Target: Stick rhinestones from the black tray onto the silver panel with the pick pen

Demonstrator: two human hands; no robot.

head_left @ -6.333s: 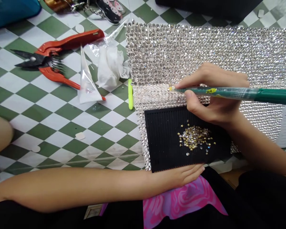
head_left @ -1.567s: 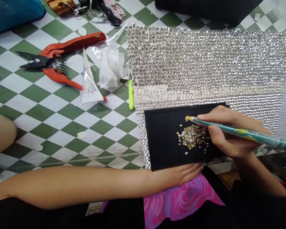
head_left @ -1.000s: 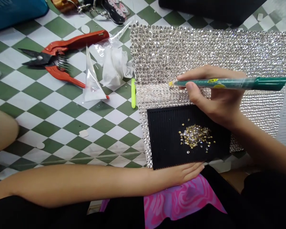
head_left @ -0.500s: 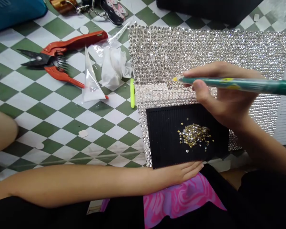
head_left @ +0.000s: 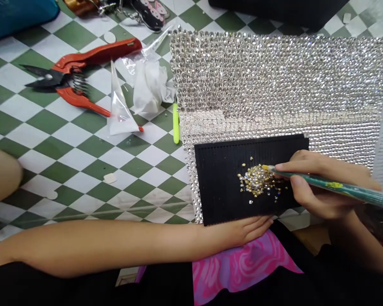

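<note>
Nearest me, my left hand [head_left: 252, 227] lies along the near edge of the black ribbed tray [head_left: 218, 187], above the pink swirled cloth [head_left: 236, 270]. Left grip open: fingers straight, side by side, closed on nothing I can see; thumb hidden. On the tray, 1 loose heap of small stones [head_left: 257, 180], gold and clear, a few strays around it. Right grip together, my right hand [head_left: 328, 182] clamped on the green pen-like tool [head_left: 333, 185], its yellow tip at the heap's far side; whether a stone clings to it, cannot tell. Beyond, partly under the tray, the glittering sheet [head_left: 274, 76] spreads over the checkered surface [head_left: 140, 170]. Progress, my reading: most of the sheet beyond the middle looks filled with stones. A paler block [head_left: 207, 121] near its left end shows little sparkle, so probably unfilled; the light band running right from it could be glare, cannot tell. Count of gaps: too small to make out. Left of the sheet, the neon stick [head_left: 175, 123], clear cone bag [head_left: 123, 117] and red-handled cutters [head_left: 95, 54]. Farthest, 1 black box-like object [head_left: 277, 10].
</note>
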